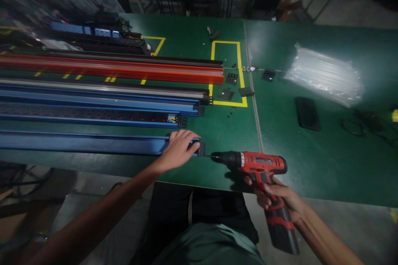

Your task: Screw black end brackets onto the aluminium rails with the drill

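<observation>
My right hand (276, 198) is wrapped round the handle of a red and black cordless drill (261, 162). The drill lies level, and its long thin bit points left, its tip at the lower corner of a black end cap (202, 149). That cap sits on the right end of a blue metal channel (93, 143) along the front of the table. My left hand (180, 147) grips the channel just behind the cap, fingers over the far side and thumb near the cap.
Behind lie more blue channels (139, 104), one with a black strip inside, and orange channels (155, 72). Loose black end caps (226, 94) and small screws are scattered by the yellow tape. Further right are a black phone-like slab (307, 113) and a clear plastic bag (325, 74).
</observation>
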Demonstrator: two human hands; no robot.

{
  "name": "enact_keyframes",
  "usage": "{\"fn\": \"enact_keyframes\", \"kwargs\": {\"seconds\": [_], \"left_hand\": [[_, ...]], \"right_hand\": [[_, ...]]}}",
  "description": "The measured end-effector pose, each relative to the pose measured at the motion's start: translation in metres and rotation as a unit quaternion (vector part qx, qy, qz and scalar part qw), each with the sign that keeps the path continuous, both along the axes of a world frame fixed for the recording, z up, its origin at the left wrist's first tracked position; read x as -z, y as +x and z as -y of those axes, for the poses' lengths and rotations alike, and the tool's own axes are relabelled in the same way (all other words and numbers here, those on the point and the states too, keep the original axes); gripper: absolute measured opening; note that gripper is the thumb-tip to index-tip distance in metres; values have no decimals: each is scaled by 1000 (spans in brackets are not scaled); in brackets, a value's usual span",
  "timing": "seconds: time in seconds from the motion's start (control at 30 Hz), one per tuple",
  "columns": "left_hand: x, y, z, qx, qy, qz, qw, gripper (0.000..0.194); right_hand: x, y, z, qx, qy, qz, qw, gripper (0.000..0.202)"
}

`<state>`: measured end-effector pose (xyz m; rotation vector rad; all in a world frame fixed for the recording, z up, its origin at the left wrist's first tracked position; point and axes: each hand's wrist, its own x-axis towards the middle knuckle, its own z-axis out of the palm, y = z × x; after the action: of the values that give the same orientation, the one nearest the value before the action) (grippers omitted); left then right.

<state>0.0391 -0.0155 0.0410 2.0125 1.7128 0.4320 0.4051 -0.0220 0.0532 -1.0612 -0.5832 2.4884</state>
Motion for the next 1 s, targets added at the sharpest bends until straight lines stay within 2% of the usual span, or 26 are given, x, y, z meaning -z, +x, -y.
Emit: {"fn": "enact_keyframes", "kwargs": {"seconds": [0.2,0.4,0.8,1.0], "left_hand": [[0,2,1,-5,3,-2,1000,32],[0,3,1,-20,-7,17,1000,42],[-1,7,4,-15,1,-7,1000,44],[-1,6,4,-14,0,-15,1000,45]], "right_hand": [[10,7,5,-18,13,2,1000,29],[5,7,-5,-36,14,12,999,26],[11,7,-9,-54,1,7,998,25],[8,3,-10,-48,4,21,999,27]]}}
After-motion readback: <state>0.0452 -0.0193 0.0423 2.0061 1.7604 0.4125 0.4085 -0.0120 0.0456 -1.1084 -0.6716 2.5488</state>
